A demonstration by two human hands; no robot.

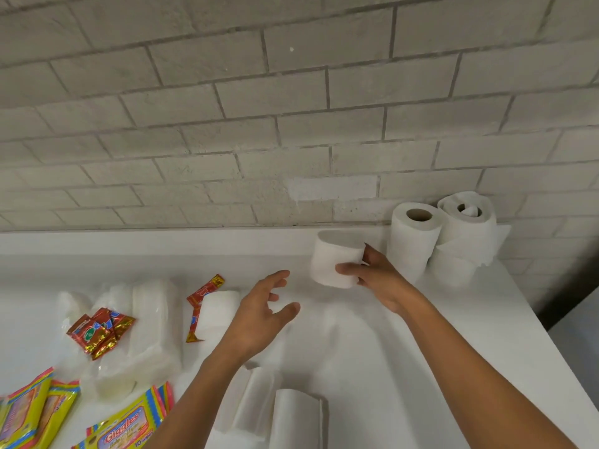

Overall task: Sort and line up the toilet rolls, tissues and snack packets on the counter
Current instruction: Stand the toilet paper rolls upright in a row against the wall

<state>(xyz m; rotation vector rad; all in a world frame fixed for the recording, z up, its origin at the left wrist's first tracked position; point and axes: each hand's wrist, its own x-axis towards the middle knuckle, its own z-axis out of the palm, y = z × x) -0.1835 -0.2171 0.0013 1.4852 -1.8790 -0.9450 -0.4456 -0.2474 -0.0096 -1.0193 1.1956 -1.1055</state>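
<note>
My right hand point(377, 275) grips a white toilet roll point(334, 260), held upright just above the white counter point(372, 335), left of two upright rolls point(413, 241) point(463, 234) by the wall. My left hand point(262, 314) hovers open over the counter's middle, holding nothing. Another roll point(217, 311) lies left of it, with a red snack sachet strip point(202, 296) across it. More rolls point(291, 416) lie near the front edge. Clear tissue packs point(149, 322) sit at left with red sachets point(100, 332) on top. Yellow Giggles packets point(126, 431) lie at bottom left.
A grey brick wall point(291, 124) runs along the back of the counter. The counter's right edge point(544, 335) drops off to a dark gap and a grey surface point(580, 345) beyond.
</note>
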